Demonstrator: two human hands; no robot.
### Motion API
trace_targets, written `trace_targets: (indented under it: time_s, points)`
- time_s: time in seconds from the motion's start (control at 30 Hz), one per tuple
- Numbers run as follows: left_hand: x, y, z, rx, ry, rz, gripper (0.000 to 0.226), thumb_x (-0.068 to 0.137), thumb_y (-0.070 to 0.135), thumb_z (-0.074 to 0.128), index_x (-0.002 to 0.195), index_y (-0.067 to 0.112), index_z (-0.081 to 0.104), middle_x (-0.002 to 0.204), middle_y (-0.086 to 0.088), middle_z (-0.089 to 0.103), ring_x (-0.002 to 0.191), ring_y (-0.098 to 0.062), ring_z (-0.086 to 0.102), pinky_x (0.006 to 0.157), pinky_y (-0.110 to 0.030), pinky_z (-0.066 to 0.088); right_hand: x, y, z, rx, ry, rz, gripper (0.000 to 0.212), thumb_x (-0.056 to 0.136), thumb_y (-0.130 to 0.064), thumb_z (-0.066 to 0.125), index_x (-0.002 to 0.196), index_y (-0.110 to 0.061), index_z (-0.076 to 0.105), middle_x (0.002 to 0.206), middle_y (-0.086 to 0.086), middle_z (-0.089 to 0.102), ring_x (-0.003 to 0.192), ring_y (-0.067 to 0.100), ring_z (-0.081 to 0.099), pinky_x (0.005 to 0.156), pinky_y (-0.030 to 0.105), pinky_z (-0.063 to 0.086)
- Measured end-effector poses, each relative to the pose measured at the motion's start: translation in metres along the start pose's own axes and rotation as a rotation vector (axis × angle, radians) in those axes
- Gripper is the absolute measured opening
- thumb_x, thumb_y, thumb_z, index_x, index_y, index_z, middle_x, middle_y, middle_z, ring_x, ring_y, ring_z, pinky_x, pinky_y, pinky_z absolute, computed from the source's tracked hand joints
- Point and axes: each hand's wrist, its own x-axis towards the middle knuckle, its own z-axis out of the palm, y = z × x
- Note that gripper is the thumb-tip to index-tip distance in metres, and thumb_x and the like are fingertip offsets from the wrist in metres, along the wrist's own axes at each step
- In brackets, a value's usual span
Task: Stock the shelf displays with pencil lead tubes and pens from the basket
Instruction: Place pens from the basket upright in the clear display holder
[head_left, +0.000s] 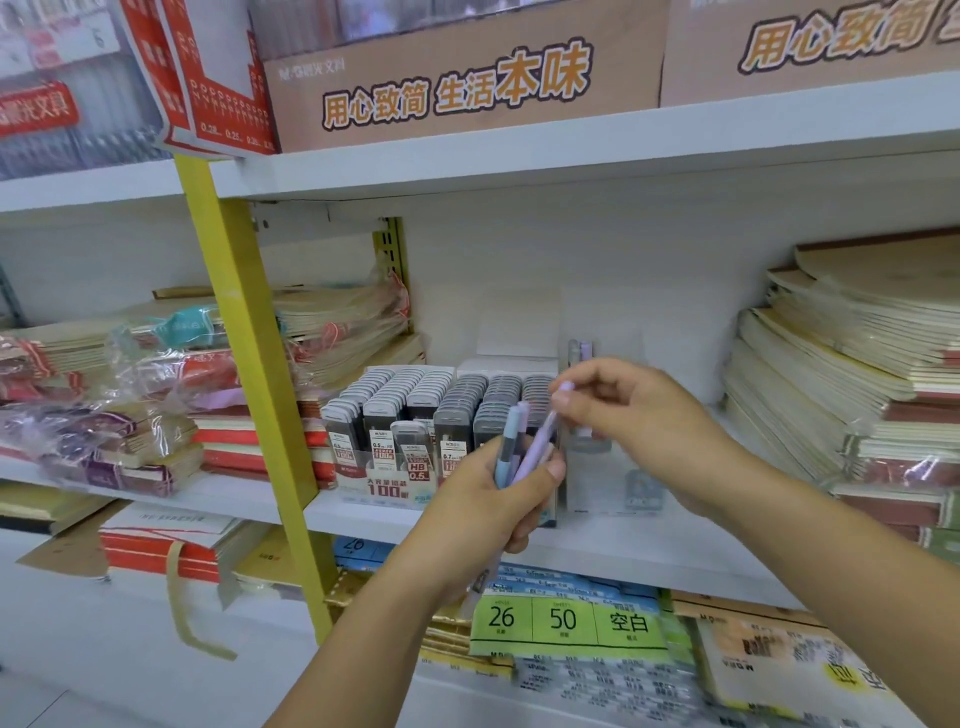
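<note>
Grips pen bundle (510, 453) in left hand (485, 512); pinches one lilac pen (542, 439) with right hand (641, 423), near lead tubes (415, 410).

We face white metal shelves (571, 150) set against a pale back wall (597, 249), all evenly lit. A yellow upright (249, 332) slants down the left side. Stacks of kraft-covered notebooks (852, 364) fill the right of the middle shelf (363, 512), and we see plastic-wrapped bundles (130, 415) on the left. Brown cardboard boxes (467, 88) with printed characters stand above.
</note>
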Motion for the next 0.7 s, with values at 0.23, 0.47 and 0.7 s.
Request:
trace_targets:
  time_s: [0.23,0.47,0.7]
  points:
    - [-0.008,-0.001,-0.016,-0.181,0.097,-0.039,0.023,0.078,0.038,0.082,0.087,0.020,0.069,0.067,0.002,0.050,0.047,-0.008,0.033,0.041,-0.018,0.032,-0.008,0.002,-0.027,0.325,0.094,0.029,0.011,0.099,-0.008,0.048,0.106,-0.005,0.055,0.091,0.016,0.074,0.079,0.028,0.072,0.065,0.025,0.059]
    - [-0.007,-0.001,-0.011,-0.181,0.093,-0.020,0.009,0.090,0.028,0.071,0.087,0.020,0.072,0.072,-0.001,0.059,0.046,-0.008,0.035,0.041,-0.018,0.032,-0.009,0.005,-0.032,0.304,0.118,0.044,0.013,0.094,-0.007,0.056,0.107,-0.005,0.057,0.093,0.014,0.075,0.081,0.026,0.073,0.065,0.024,0.058]
    - [-0.007,0.000,-0.019,-0.228,0.272,0.089,0.011,0.079,0.032,0.071,0.084,0.024,0.077,0.073,0.000,0.064,0.043,-0.006,0.036,0.038,-0.016,0.032,-0.009,0.007,-0.046,-0.097,-0.032,0.089,0.011,0.082,-0.004,0.072,0.091,-0.007,0.067,0.079,0.006,0.074,0.071,0.018,0.070,0.062,0.019,0.054]
